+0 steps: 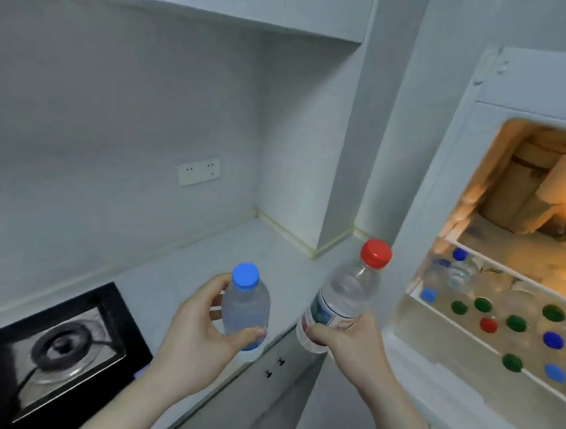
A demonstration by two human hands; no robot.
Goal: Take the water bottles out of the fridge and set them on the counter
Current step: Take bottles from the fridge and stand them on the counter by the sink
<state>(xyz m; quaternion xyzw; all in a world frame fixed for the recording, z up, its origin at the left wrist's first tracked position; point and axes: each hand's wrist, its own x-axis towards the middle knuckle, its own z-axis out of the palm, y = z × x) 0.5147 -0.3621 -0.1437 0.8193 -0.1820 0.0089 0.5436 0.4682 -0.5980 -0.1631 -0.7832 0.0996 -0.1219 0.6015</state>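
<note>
**Bottles in both hands, over the counter edge**

Left hand (pixel 200 329) grips a blue-capped bottle (pixel 245 307), fingers curled round the far side and thumb pressed across the front near its base. The bottle stands nearly upright, held above the front edge of the pale counter (pixel 239 244); whether its base touches the surface cannot be told.

Right hand (pixel 349 343) holds a red-capped bottle (pixel 344 294) low on its body, fingers wrapped over the label (blue and red print, too blurred to read). This bottle tilts, its cap leaning up and to the right, toward the fridge.

On the right the open fridge (pixel 444 192) glows orange inside. Its lower shelf (pixel 487 342) carries more bottles seen from above, their caps green, blue and one red. The upper compartment holds pale wrapped shapes that cannot be made out.

At lower left a black gas hob (pixel 64 349) sits set into the counter. A white wall socket (pixel 198 171) is fixed on the wall behind.
</note>
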